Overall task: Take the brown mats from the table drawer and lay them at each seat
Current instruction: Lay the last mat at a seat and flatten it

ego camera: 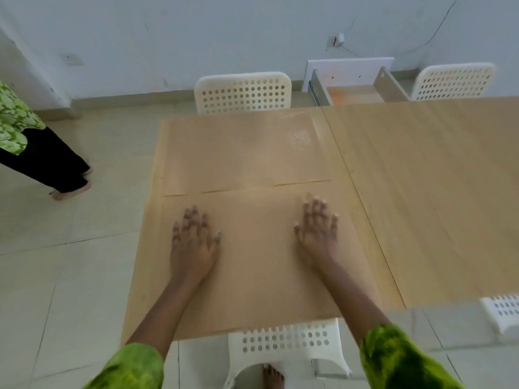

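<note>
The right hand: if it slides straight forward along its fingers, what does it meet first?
Probably the near edge of the far mat, just past the right hand on the near mat.

Two brown mats lie on one desk (421, 192): a far mat (244, 153) and a near mat (252, 262). Two hands, left hand (193, 248) and right hand (318, 234). Four white perforated chairs: (243, 92), (452, 81), (283, 341), (502, 310). One open drawer (354, 94).

One head-worn view — looking steeply down and forward over the table (421, 192) toward the far wall.
</note>
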A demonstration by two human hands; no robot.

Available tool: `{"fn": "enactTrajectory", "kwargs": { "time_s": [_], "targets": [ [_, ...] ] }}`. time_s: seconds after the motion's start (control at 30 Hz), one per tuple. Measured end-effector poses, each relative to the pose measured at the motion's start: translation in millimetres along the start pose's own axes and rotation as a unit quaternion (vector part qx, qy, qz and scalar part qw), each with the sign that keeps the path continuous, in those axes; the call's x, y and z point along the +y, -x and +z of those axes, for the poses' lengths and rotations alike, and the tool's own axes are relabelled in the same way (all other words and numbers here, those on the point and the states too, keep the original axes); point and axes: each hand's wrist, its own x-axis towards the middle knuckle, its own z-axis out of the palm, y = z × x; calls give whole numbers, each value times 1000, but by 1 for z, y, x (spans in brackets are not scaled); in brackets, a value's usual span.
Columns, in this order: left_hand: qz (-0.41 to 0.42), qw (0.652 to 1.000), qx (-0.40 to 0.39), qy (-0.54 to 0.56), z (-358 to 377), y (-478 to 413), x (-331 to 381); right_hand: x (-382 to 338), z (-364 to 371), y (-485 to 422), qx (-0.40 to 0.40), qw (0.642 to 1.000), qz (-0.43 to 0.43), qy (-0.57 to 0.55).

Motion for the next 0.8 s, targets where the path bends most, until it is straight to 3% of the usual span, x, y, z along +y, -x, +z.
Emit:
{"fn": "enactTrajectory", "kwargs": {
  "time_s": [0.07,0.13,0.27,0.57,0.8],
  "targets": [
    [79,997,0,-8,7,34,31,-29,19,40,7,997,-75,-5],
    [107,993,-40,0,19,67,55,-47,38,71,17,993,-115,-12],
    [77,995,-54,-24,31,89,48,-34,50,85,-36,994,-104,-6],
    [-44,999,-14,-18,21,81,-24,45,33,71,-1,1000,-12,28],
    [-57,998,-26,-16,17,79,-30,59,23,73,-9,1000,1,25]
  ]
}}
